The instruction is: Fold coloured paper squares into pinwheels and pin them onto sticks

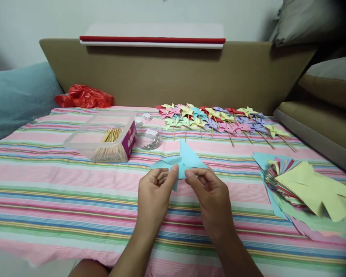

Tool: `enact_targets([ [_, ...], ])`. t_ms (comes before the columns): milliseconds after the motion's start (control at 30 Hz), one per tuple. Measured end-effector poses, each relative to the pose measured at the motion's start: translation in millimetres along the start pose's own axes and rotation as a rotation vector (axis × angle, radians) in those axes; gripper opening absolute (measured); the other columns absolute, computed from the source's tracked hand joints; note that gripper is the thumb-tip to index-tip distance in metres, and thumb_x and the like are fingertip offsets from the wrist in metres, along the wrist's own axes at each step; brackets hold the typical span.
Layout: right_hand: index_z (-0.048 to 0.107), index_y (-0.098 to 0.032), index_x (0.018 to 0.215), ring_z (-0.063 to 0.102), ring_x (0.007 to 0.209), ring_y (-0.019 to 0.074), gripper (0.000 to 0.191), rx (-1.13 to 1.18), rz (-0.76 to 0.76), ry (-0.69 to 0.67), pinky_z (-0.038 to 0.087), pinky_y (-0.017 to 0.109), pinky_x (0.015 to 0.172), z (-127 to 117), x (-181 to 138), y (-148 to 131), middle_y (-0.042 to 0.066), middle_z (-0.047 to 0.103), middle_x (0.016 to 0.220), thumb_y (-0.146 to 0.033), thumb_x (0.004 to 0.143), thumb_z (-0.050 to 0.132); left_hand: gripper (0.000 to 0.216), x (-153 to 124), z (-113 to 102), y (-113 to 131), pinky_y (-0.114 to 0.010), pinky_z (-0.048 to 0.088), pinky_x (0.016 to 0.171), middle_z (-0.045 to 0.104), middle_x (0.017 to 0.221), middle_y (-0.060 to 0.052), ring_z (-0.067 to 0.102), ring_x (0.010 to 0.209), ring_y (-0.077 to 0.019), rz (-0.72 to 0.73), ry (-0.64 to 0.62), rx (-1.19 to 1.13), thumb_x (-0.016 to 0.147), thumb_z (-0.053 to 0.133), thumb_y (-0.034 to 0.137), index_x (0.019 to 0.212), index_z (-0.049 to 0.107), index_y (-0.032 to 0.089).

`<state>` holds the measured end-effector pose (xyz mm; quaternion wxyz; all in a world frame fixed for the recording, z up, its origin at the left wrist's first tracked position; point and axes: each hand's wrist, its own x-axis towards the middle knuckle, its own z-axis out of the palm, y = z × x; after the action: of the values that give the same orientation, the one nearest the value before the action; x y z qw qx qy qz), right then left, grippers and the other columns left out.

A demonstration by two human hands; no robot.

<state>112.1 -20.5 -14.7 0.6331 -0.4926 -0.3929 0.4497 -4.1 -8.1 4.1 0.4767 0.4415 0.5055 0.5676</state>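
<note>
Between my two hands is a light blue paper pinwheel [190, 156], partly folded, held above the striped cloth. My left hand [157, 188] pinches its left side, with the thumb pressed on a corner folded toward the middle. On the other side, my right hand [212, 190] grips the lower right edge between thumb and fingers. One pointed blade stands up at the top. My fingers cover parts of the paper's lower edge.
Beyond my hands lie several finished pinwheels [227, 127] on sticks. At left, a clear plastic box [77, 144] holds wooden sticks, beside a round container [158, 143] of small metal pieces. Cut paper sheets [308, 184] are piled at right. A red plastic bag [89, 96] lies behind.
</note>
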Motion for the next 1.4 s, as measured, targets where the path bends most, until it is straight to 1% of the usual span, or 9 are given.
enact_targets([
  [167,0.072,-0.020,0.080,0.064,0.072,0.0140,0.021,0.033,-0.008,0.029,0.054,0.028,0.064,2.1,-1.6,1.0,0.002,0.065,0.086,-0.039,0.077,0.080,0.034,-2.5,2.0,-1.2,-0.022,0.043,0.056,0.061,0.067,0.000,0.052,0.063,-0.0107,0.008,-0.004,0.040,0.079,0.078,0.045,0.072,0.065,0.014],
  [367,0.071,-0.019,0.078,0.066,0.071,0.0145,0.021,0.038,-0.014,0.052,0.055,0.028,0.063,2.7,-1.2,2.2,0.002,0.066,0.083,-0.037,0.076,0.081,0.035,-3.6,2.7,-1.7,-0.021,0.041,0.055,0.059,0.064,0.001,0.050,0.062,-0.0106,0.006,-0.010,0.044,0.078,0.079,0.045,0.070,0.066,0.014],
  [700,0.068,-0.018,0.077,0.064,0.067,0.0141,0.024,0.027,-0.023,0.073,0.053,0.028,0.059,4.6,-0.5,3.5,0.002,0.065,0.081,-0.038,0.075,0.081,0.031,-4.2,5.0,-0.5,-0.023,0.043,0.059,0.063,0.064,-0.001,0.055,0.063,-0.0133,0.000,-0.002,-0.010,0.075,0.081,0.041,0.067,0.068,0.014],
  [900,0.069,-0.018,0.078,0.065,0.067,0.0142,0.026,-0.009,-0.005,0.098,0.054,0.030,0.067,4.3,-0.9,2.9,0.002,0.066,0.081,-0.040,0.074,0.082,0.031,-3.8,3.7,-1.1,-0.022,0.045,0.062,0.067,0.070,-0.002,0.057,0.067,-0.0128,-0.036,-0.037,-0.036,0.076,0.081,0.041,0.070,0.068,0.014],
  [967,0.069,-0.018,0.076,0.065,0.067,0.0146,0.027,-0.011,-0.007,0.104,0.054,0.029,0.063,4.4,-0.6,1.6,0.001,0.065,0.079,-0.041,0.073,0.082,0.030,-3.4,3.2,-1.4,-0.021,0.045,0.063,0.067,0.071,-0.002,0.057,0.066,-0.0120,-0.058,-0.061,-0.064,0.075,0.082,0.039,0.070,0.067,0.014],
  [1067,0.067,-0.018,0.074,0.063,0.064,0.0139,0.028,-0.006,-0.014,0.120,0.053,0.027,0.056,4.6,-0.2,0.1,-0.001,0.060,0.075,-0.041,0.071,0.083,0.030,-2.6,3.1,-2.5,-0.021,0.043,0.061,0.062,0.066,0.001,0.053,0.063,-0.0104,-0.090,-0.088,-0.091,0.072,0.084,0.036,0.067,0.064,0.014],
  [1133,0.067,-0.018,0.075,0.062,0.063,0.0136,0.028,-0.016,-0.015,0.125,0.054,0.027,0.056,4.6,-0.2,0.1,-0.001,0.059,0.075,-0.041,0.071,0.083,0.032,-2.2,3.7,-3.4,-0.020,0.042,0.061,0.060,0.065,0.002,0.052,0.063,-0.0100,-0.105,-0.086,-0.115,0.071,0.085,0.035,0.066,0.062,0.014],
  [1233,0.068,-0.018,0.078,0.065,0.067,0.0147,0.027,-0.022,-0.021,0.107,0.057,0.029,0.061,4.5,-1.0,1.4,0.001,0.061,0.081,-0.041,0.073,0.082,0.034,-2.0,4.6,-3.8,-0.020,0.041,0.060,0.057,0.062,0.004,0.049,0.060,-0.0089,-0.129,-0.051,-0.154,0.070,0.086,0.037,0.068,0.059,0.015],
  [1400,0.069,-0.020,0.082,0.066,0.081,0.0163,0.020,-0.060,-0.143,0.065,0.061,0.029,0.069,4.7,-2.7,3.5,0.002,0.058,0.092,-0.036,0.078,0.079,0.036,-1.1,3.7,-1.7,-0.019,0.039,0.058,0.056,0.064,0.004,0.047,0.060,-0.0081,-0.148,-0.020,-0.199,0.071,0.086,0.038,0.068,0.058,0.015],
])
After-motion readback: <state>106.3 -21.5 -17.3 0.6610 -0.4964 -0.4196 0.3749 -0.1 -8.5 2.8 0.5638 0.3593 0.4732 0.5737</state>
